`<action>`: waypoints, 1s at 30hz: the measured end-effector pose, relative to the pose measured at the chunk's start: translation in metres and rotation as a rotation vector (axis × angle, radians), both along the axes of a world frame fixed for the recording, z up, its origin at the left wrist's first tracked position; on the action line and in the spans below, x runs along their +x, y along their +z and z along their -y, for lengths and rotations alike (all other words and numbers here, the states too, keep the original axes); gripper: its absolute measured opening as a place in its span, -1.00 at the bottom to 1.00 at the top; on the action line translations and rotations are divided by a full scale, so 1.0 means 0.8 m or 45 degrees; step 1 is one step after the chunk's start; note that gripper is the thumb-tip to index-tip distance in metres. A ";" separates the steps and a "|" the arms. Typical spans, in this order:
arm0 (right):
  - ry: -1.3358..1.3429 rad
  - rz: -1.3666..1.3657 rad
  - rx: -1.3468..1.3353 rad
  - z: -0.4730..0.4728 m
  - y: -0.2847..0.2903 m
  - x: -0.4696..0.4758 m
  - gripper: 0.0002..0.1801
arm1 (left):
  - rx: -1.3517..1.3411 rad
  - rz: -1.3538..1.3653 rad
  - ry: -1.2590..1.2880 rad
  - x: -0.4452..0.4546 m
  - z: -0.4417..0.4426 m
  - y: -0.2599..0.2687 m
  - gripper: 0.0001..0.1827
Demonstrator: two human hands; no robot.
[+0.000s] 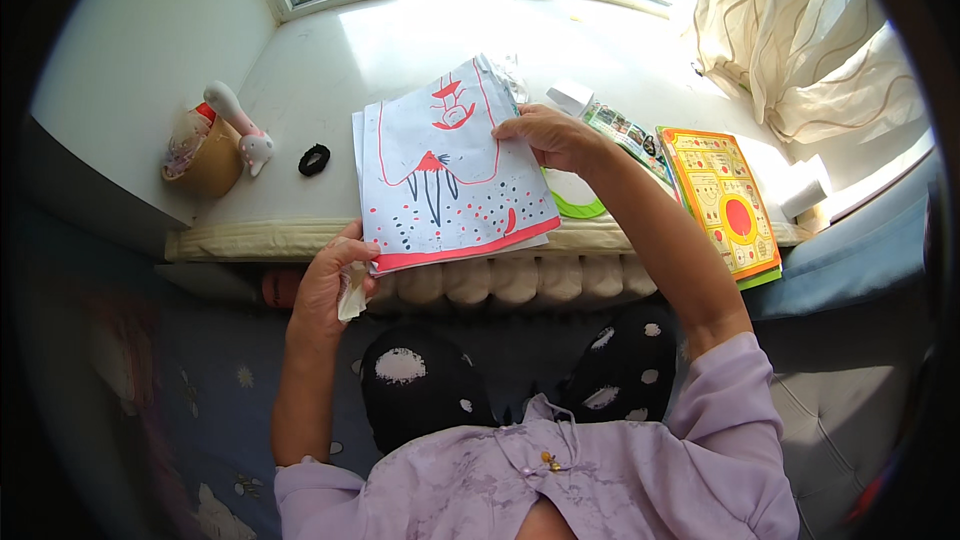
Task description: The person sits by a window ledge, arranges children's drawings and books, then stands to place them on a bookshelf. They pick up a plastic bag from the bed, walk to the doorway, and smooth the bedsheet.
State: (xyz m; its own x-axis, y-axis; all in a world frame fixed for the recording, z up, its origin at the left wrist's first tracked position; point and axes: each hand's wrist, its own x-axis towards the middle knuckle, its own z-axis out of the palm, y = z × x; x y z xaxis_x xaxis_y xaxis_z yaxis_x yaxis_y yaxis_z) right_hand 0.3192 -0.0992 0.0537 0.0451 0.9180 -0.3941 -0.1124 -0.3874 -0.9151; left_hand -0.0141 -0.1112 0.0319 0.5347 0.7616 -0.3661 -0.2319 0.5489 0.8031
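Between my two hands is a stack of paper sheets (465,157), tilted over the front of the windowsill. The top sheet carries a red and dark blue drawing with scattered dots and a red band along its lower edge. My left hand (336,270) grips the lower left corner with the thumb on top. A crumpled white tissue (351,294) is also tucked in that hand. At the upper right edge, my right hand (551,136) pinches the stack, thumb on the drawing and fingers behind.
On the windowsill (300,60) stand a tan basket (206,165) and a white handheld device (244,127). A black hair tie (314,160) lies nearby. Rightward are a green-rimmed object (577,206), a printed leaflet (626,136), an orange-bordered book (724,199) and a white cylinder (806,186). Below is a radiator (487,281).
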 end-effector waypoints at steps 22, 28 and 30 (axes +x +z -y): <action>-0.640 0.087 0.518 0.317 0.094 0.334 -0.53 | 0.433 -0.024 -0.422 0.386 0.036 0.071 -0.74; -0.717 0.252 0.057 0.352 0.030 0.393 -0.44 | 0.678 -0.361 -0.329 0.368 0.013 0.048 -0.64; -0.596 0.217 -0.041 0.351 -0.003 0.414 -0.40 | 0.931 -0.474 -0.419 0.377 0.014 0.041 -0.48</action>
